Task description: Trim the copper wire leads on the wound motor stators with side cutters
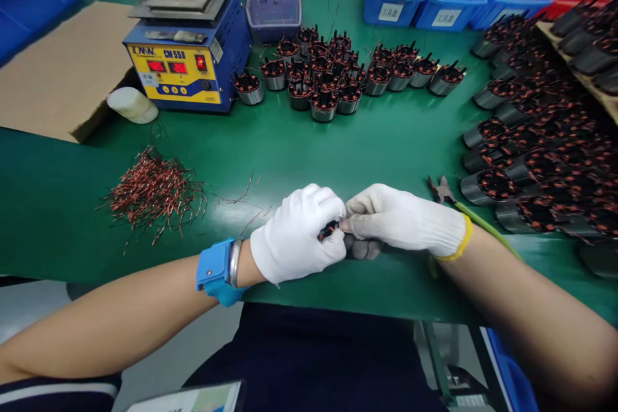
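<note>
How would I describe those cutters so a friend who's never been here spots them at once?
On the green table, find the big crowd of copper-wound cylinders at the right. Just left of its nearer rows, by the yellow cuff of the right hand, lie the cutters. Metal jaws and a yellow-green handle set them apart from the round cylinders.

Gloved hands hold a small wound coil part over a green surface, between a pile of copper wire clippings and green-handled cutters; similar parts stand behind.
</note>
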